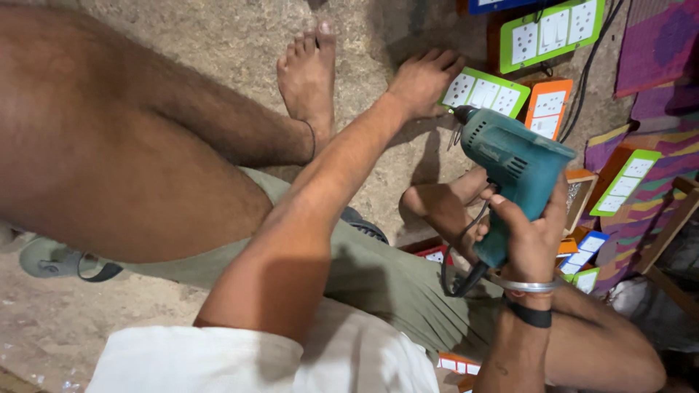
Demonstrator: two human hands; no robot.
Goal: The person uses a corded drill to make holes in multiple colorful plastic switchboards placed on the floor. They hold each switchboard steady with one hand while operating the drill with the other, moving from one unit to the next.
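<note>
My right hand (530, 234) grips the handle of a teal electric drill (510, 164), held up with its chuck pointing toward the far left; a black cord hangs from the handle. My left hand (422, 78) reaches out along the stone floor and rests its fingers on the edge of a green-framed switch board (486, 91) with white switches and sockets. I sit on the floor with bare legs and feet stretched ahead.
More switch boards lie around: a green one (551, 33) farther back, an orange one (546, 107), another green one (626, 182) and small ones near my knee (582, 255). A purple patterned mat (659, 44) covers the right. A sandal (62, 260) lies at left.
</note>
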